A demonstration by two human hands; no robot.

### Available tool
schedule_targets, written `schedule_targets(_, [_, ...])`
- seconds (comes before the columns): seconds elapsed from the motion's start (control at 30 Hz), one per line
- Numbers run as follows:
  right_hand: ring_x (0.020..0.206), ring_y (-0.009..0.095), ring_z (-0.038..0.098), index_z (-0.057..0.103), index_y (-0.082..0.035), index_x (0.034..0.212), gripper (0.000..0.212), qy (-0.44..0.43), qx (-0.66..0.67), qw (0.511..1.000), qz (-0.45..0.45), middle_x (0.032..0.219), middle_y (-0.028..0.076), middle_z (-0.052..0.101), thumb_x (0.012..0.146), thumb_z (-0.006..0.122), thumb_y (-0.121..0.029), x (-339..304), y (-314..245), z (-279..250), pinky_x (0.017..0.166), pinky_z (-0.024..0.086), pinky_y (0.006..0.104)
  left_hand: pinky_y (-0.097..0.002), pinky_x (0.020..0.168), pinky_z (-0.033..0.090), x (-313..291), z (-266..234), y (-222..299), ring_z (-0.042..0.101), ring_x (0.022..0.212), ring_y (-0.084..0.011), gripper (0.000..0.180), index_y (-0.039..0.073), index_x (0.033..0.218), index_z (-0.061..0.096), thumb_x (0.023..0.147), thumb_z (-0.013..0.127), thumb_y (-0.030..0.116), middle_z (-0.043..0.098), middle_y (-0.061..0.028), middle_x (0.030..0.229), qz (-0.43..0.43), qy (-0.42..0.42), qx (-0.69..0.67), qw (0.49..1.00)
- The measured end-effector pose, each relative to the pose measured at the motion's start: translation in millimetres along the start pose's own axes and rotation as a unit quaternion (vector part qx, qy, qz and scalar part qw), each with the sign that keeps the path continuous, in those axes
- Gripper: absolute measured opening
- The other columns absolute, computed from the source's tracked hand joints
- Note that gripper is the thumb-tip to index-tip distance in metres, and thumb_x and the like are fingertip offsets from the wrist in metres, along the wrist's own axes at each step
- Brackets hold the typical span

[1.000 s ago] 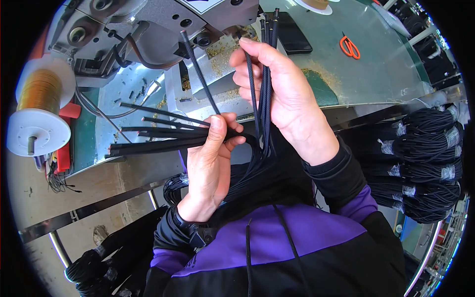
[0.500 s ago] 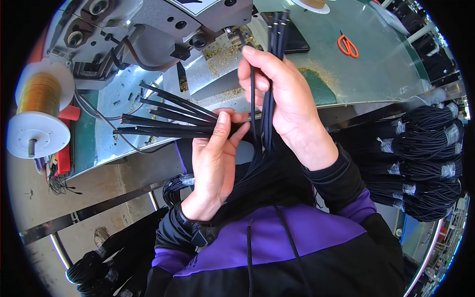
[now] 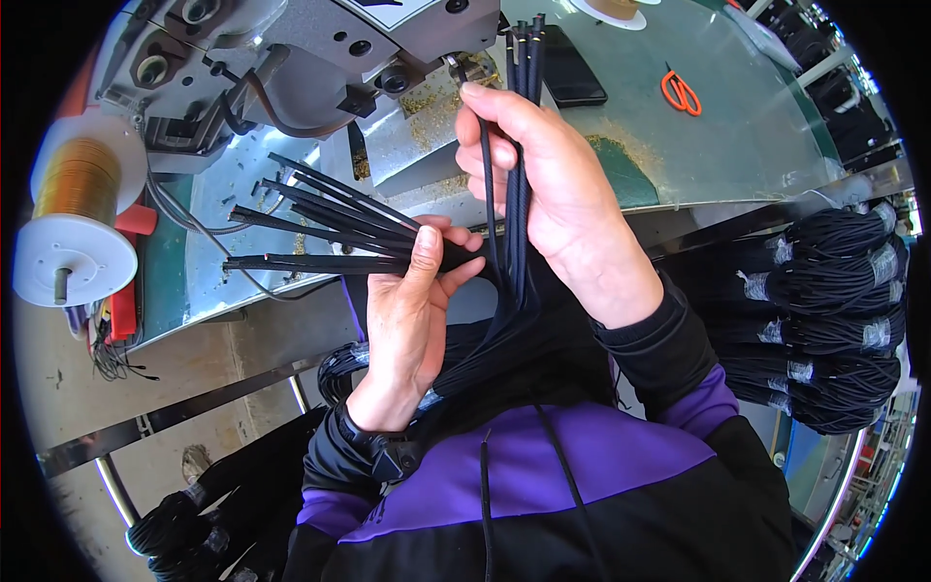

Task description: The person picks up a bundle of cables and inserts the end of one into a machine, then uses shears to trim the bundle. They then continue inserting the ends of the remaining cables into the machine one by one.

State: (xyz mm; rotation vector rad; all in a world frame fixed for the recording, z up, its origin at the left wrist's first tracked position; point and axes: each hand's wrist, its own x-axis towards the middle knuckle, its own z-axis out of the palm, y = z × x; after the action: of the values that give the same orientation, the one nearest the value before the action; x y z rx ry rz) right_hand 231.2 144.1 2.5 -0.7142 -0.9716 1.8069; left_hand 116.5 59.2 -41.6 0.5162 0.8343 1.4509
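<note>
My left hand [image 3: 412,301] is closed around a fan of black cords [image 3: 325,223], whose loose ends spread out to the left. My right hand [image 3: 553,175] pinches one black cord [image 3: 488,160] between thumb and forefinger, its tip up at the metal head of the grey machine [image 3: 388,48]. Several more cords [image 3: 524,73] with small gold bands near their ends stand upright in that hand's curled fingers. Both groups of cord run down together toward my lap.
A spool of gold-coloured wire or strip [image 3: 73,184] stands at the left. Orange-handled snips [image 3: 682,92] and a black phone-like slab [image 3: 574,68] lie on the green table [image 3: 737,145]. Bundled black cords [image 3: 824,320] hang at the right. Gold scraps [image 3: 436,126] litter the machine base.
My right hand has shifted slightly left and up with its cords, bringing the pinched cord closer to the machine head. The left hand has moved a little left, and its cords have spread differently.
</note>
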Motion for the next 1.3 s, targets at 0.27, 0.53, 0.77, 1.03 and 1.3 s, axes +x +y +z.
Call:
schedule_targets(0.27, [0.046, 0.001, 0.032, 0.058, -0.006, 0.074, 0.025, 0.065, -0.022, 0.998, -0.012, 0.049, -0.008, 0.035, 0.081, 0.055, -0.03, 6.0, 0.6, 9.6, 0.042, 0.025, 0.0181, -0.0269, 0.066, 0.047, -2.4, 2.5, 0.0, 0.057, 0.078, -0.0162, 0.019, 0.001, 0.088, 0.056, 0.083, 0.055, 0.02, 0.057, -0.0068, 0.082, 0.014, -0.008, 0.049, 0.999])
schedule_targets(0.53, [0.047, 0.001, 0.034, 0.058, -0.005, 0.07, 0.029, 0.01, -0.249, 0.959, -0.136, 0.05, -0.007, 0.04, 0.08, 0.056, -0.032, -17.0, 12.6, -4.2, 0.043, 0.025, 0.0181, -0.0242, 0.061, 0.043, -5.8, 11.3, -7.6, 0.055, 0.072, -0.0134, 0.024, 0.002, 0.086, 0.057, 0.085, 0.053, 0.025, 0.057, -0.0057, 0.081, -0.038, -0.04, 0.118, 0.991])
schedule_targets(0.77, [0.046, 0.003, 0.034, 0.054, -0.008, 0.061, 0.03, -0.011, 0.032, 0.998, 0.044, 0.046, -0.008, 0.036, 0.08, 0.054, -0.031, -8.5, 0.3, 0.8, 0.042, 0.024, 0.0183, -0.0274, 0.066, 0.044, -5.6, 2.7, 3.1, 0.054, 0.08, -0.0147, 0.023, 0.001, 0.087, 0.056, 0.085, 0.052, 0.024, 0.056, -0.0074, 0.085, -0.006, -0.002, 0.047, 0.999])
schedule_targets(1.03, [0.046, 0.004, 0.034, 0.052, -0.009, 0.06, 0.03, -0.011, 0.046, 0.997, 0.056, 0.045, -0.008, 0.035, 0.081, 0.054, -0.03, -7.6, -3.1, 0.6, 0.041, 0.024, 0.0184, -0.0314, 0.073, 0.046, -2.0, -3.7, -4.1, 0.054, 0.087, -0.0175, 0.017, 0.0, 0.093, 0.053, 0.087, 0.049, 0.016, 0.055, -0.0086, 0.09, 0.052, -0.058, 0.043, 0.996])
schedule_targets(1.3, [0.046, 0.004, 0.035, 0.053, -0.009, 0.062, 0.029, 0.017, 0.077, 0.994, 0.076, 0.047, -0.008, 0.036, 0.082, 0.053, -0.03, 8.4, -0.2, -2.5, 0.041, 0.026, 0.0186, -0.0288, 0.071, 0.048, -4.5, -0.9, 1.9, 0.056, 0.085, -0.0182, 0.015, 0.001, 0.096, 0.052, 0.087, 0.049, 0.013, 0.056, -0.0091, 0.087, 0.035, -0.023, 0.078, 0.996])
